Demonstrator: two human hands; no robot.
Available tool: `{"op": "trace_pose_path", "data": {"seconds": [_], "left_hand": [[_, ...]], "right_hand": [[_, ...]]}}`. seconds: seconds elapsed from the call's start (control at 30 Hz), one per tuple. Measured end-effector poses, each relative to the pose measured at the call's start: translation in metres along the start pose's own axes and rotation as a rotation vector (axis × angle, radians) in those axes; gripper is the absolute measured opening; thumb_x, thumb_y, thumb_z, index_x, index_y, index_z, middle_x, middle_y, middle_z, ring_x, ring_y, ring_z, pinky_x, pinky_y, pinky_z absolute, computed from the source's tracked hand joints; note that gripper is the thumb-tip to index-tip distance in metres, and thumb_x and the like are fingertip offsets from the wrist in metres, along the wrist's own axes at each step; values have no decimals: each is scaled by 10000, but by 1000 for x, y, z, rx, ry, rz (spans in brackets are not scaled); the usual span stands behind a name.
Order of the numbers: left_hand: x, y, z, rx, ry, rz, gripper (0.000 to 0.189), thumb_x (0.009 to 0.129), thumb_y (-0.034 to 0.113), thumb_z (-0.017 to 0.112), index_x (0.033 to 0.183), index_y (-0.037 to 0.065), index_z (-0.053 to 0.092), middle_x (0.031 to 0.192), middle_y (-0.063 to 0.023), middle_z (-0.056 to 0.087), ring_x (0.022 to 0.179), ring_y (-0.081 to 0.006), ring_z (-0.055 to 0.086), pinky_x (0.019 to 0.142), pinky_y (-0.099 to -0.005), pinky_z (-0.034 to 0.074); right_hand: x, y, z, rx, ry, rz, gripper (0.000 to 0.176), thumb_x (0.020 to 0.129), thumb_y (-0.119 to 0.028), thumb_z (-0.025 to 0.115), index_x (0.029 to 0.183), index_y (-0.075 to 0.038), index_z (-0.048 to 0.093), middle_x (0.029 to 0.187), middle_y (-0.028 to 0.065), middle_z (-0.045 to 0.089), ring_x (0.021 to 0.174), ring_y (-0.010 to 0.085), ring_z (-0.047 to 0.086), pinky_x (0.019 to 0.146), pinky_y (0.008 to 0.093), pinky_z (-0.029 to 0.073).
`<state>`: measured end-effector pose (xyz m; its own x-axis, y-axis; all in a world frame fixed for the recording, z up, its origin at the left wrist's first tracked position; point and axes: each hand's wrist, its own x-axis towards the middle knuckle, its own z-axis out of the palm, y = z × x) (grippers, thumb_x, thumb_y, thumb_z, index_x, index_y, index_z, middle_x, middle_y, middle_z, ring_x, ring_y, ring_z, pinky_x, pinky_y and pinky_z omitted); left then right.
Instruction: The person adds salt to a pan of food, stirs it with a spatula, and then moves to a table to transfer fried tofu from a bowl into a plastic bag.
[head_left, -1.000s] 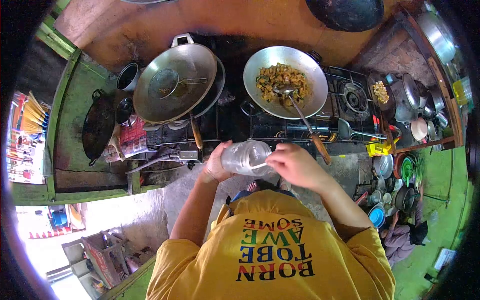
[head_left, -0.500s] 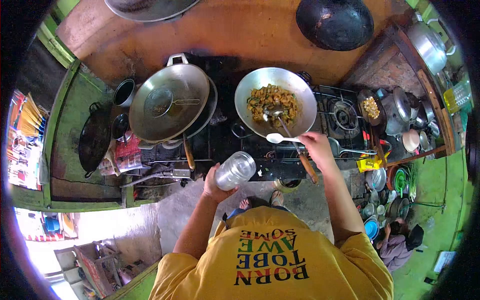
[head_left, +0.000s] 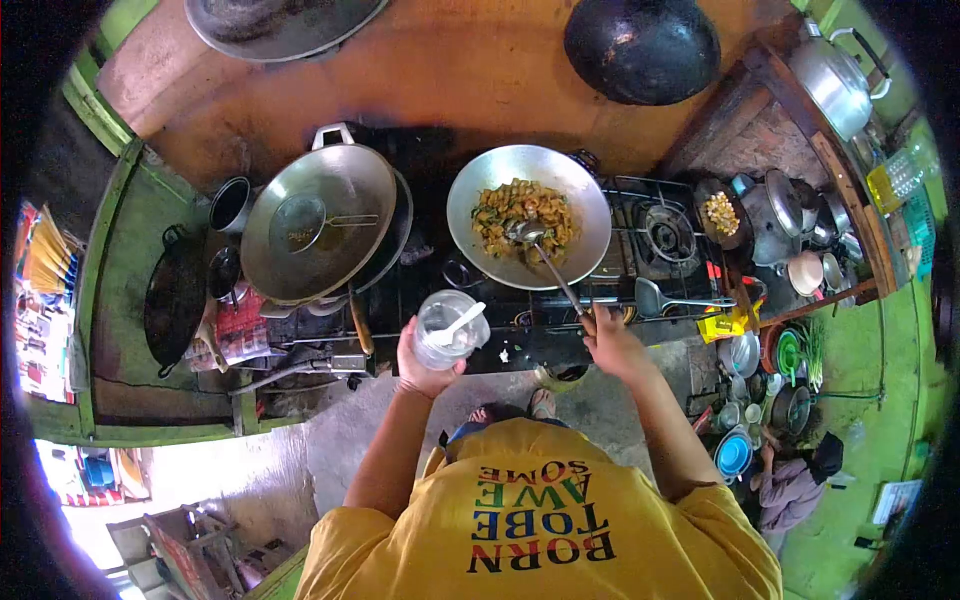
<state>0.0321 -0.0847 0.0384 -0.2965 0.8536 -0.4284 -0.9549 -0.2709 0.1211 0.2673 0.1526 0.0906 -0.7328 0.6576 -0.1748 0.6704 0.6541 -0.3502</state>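
My left hand [head_left: 428, 376] is wrapped round a clear jar [head_left: 432, 350] in front of the stove. A small white spoon [head_left: 462, 322] stands slanted inside the jar. My right hand [head_left: 614, 346] is closed on the handle of a metal ladle [head_left: 556, 272], whose bowl end rests in the food. That food [head_left: 510, 205], browned pieces with bits of green, sits in a wide silver wok [head_left: 592, 210] on the stove.
At the left is a large pan [head_left: 270, 235] with a strainer [head_left: 300, 222] in it. A metal spatula [head_left: 680, 301] lies by the bare burner [head_left: 665, 235]. Kettle [head_left: 835, 85], pots and bowls crowd the right. Another person [head_left: 795, 490] is at lower right.
The white spoon has gone from my right hand into the jar. My right hand has moved down and closed on the ladle's handle. The view has shifted slightly.
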Motion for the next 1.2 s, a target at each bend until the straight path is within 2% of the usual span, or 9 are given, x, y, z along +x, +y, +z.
{"op": "trace_pose_path", "data": {"seconds": [0.13, 0.3, 0.47, 0.53, 0.67, 0.77, 1.07, 1.13, 1.2], "left_hand": [[25, 26, 15, -24, -218, -73, 607, 822, 551, 474, 1302, 179, 499, 1255, -122, 546, 1020, -361, 581, 668, -404, 565], [46, 34, 29, -37, -247, -31, 587, 828, 528, 491, 1278, 152, 518, 1244, -145, 550, 1015, -371, 585, 676, -425, 575], [51, 34, 20, -54, -259, -45, 589, 826, 537, 499, 1270, 150, 523, 1229, -145, 555, 1025, -374, 579, 686, -432, 577], [46, 30, 28, -57, -163, -10, 546, 838, 548, 493, 1205, 151, 565, 1124, -141, 625, 903, -366, 642, 628, -419, 585], [42, 30, 27, -37, -143, 21, 548, 839, 549, 495, 1217, 156, 559, 1125, -135, 626, 902, -366, 642, 635, -417, 586], [48, 35, 10, -54, -271, 14, 643, 827, 563, 481, 1320, 150, 472, 1279, -136, 516, 1060, -367, 556, 693, -426, 554], [55, 36, 4, -20, -280, 22, 649, 826, 574, 458, 1325, 158, 468, 1301, -132, 493, 1093, -364, 533, 710, -430, 548], [53, 34, 6, -50, -296, 4, 648, 827, 570, 458, 1325, 156, 467, 1304, -139, 487, 1098, -363, 530, 717, -436, 549], [47, 32, 11, -75, -303, -24, 647, 829, 567, 458, 1326, 153, 466, 1307, -145, 482, 1104, -362, 526, 724, -441, 550]], "right_hand": [[-20, 13, -43, 63, 61, 14, 518, 837, -240, 622, 1298, -100, 430, 1191, 219, 537, 978, 407, 585, 815, 460, 491], [-60, -9, -139, -83, 34, 0, 288, 854, -212, 586, 1134, -146, 572, 935, 154, 640, 876, 366, 622, 745, 459, 495], [-2, -1, -78, -85, 141, -1, 244, 848, -233, 597, 1070, -134, 611, 879, 154, 642, 825, 367, 629, 675, 449, 489], [43, 16, -79, 62, 137, -38, 242, 862, -305, 608, 1026, -131, 648, 754, 105, 644, 680, 275, 639, 578, 390, 478], [68, 11, -181, 349, -194, 314, 316, 878, -393, 608, 995, -105, 663, 597, -17, 550, 442, 54, 448, 381, 240, 338], [72, 24, -212, 348, -221, 280, 298, 897, -366, 576, 995, -93, 644, 572, -4, 527, 386, 73, 403, 339, 231, 293], [108, 85, -58, 1022, -460, 327, 315, 916, -393, 558, 989, -89, 598, 550, -28, 469, 391, 54, 364, 345, 240, 257], [84, 55, -56, 850, -277, 252, 338, 914, -386, 572, 1027, -72, 622, 575, -17, 504, 400, 59, 396, 366, 233, 287], [64, 50, -39, 549, -2, 36, 354, 900, -345, 597, 1104, -56, 623, 744, 85, 654, 548, 180, 592, 526, 303, 464]]}}
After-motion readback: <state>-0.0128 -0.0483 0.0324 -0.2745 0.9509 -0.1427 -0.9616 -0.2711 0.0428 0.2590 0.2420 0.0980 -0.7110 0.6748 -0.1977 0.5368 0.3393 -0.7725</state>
